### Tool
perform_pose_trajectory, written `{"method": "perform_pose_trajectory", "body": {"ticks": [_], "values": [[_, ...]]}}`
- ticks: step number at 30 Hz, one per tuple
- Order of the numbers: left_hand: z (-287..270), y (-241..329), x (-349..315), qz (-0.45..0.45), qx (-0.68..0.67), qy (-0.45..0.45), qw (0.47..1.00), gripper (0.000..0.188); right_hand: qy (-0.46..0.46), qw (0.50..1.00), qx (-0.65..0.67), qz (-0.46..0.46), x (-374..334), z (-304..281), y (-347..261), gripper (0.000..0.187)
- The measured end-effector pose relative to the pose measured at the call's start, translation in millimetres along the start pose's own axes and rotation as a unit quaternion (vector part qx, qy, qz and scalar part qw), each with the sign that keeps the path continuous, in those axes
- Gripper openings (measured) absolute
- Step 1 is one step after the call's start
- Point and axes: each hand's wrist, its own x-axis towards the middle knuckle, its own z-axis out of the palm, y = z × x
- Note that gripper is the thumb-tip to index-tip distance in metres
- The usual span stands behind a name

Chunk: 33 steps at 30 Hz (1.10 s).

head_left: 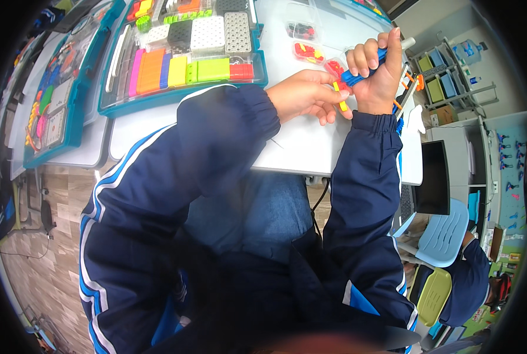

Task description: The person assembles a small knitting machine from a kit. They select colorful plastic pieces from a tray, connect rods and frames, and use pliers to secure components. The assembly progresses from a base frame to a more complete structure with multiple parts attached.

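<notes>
My left hand is closed, thumb and forefinger pinching a small yellow plastic strip that points down toward the table. Just to its right, my right hand is wrapped round a blue stick-like plastic piece. That blue piece has a ribbed lower end, and a pale rod sticks out past the fingers at its upper end. The yellow strip lies close against the ribbed end; whether the two are joined I cannot tell. Red parts in a small clear box sit behind my hands.
Left of my hands stands a teal-edged case of colourful building parts, with a second case farther left. Small clear boxes of red and yellow parts lie beyond. At right are a dark monitor, a blue chair and another person.
</notes>
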Motion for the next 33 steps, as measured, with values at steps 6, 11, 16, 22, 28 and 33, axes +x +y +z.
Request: {"method": "perform_pose_trajectory", "body": {"ticks": [6, 11, 16, 22, 28, 33], "values": [[0, -1, 0, 0.005, 0.008, -0.013, 1.000, 0.029, 0.011, 1.000, -0.013, 0.004, 1, -2, -1, 0.037], [0, -2, 1, 0.009, 0.018, -0.033, 0.999, 0.021, 0.024, 1.000, -0.009, 0.002, 1, -5, -3, 0.037], [-1, -4, 2, 0.018, 0.003, -0.038, 0.999, 0.020, 0.025, 1.000, -0.009, 0.002, 1, -5, -4, 0.036], [-3, -5, 3, 0.012, 0.001, -0.041, 0.999, 0.018, 0.034, 0.999, -0.007, 0.007, 1, -8, -4, 0.035], [-2, -8, -1, 0.029, -0.011, 0.006, 1.000, 0.019, 0.073, 0.996, 0.025, -0.036, 8, -28, -23, 0.035], [-3, -10, 3, 0.070, 0.050, 0.030, 0.996, 0.027, -0.021, 0.999, -0.001, -0.036, 6, -32, -17, 0.031]]}}
